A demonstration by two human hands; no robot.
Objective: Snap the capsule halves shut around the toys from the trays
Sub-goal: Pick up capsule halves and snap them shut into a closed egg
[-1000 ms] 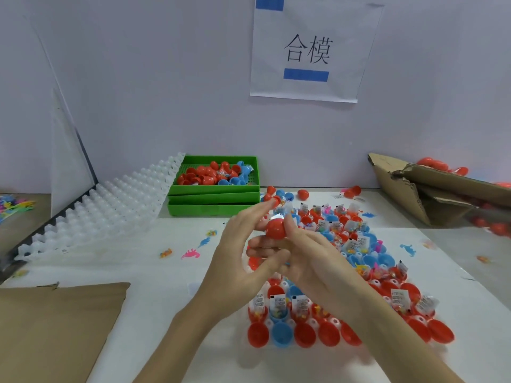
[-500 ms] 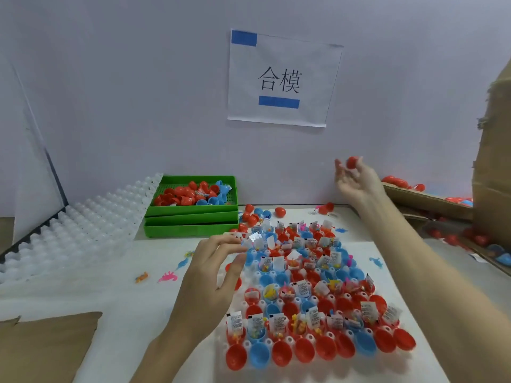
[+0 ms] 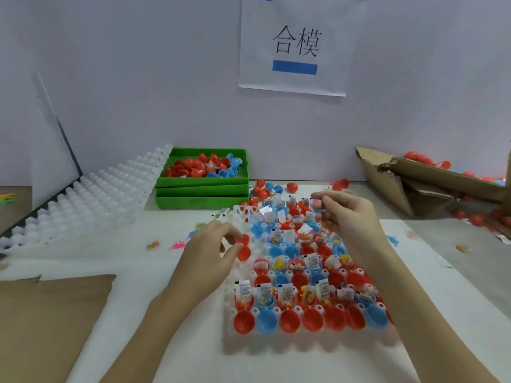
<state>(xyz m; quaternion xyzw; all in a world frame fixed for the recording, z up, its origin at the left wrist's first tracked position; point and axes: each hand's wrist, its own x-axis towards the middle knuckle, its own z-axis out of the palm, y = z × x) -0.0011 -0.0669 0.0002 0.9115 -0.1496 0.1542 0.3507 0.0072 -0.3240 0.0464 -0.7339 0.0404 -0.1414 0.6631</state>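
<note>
The left hand (image 3: 213, 247) is at the left edge of the clear capsule tray (image 3: 276, 341) on the desk (image 3: 154, 236), fingers curled, thumb and forefinger pinching a red capsule half (image 3: 244, 249) that sits at the tray's left side. The right hand (image 3: 348, 217) is raised above the far part of the tray, fingers loosely bent and apart; nothing can be seen in its grasp. The tray holds rows of open red and blue capsule halves, many loaded with small toys and folded paper slips (image 3: 243, 289); the nearest row lies open and shows no contents. Stacked green trays (image 3: 201, 194) stand beyond the tray against the wall, the top one holding loose red and blue halves. An upturned white moulded tray (image 3: 83, 200) leans at left. A torn cardboard box (image 3: 409, 186) with red capsules stands at right. A paper sign (image 3: 297, 45) hangs on the wall.
</note>
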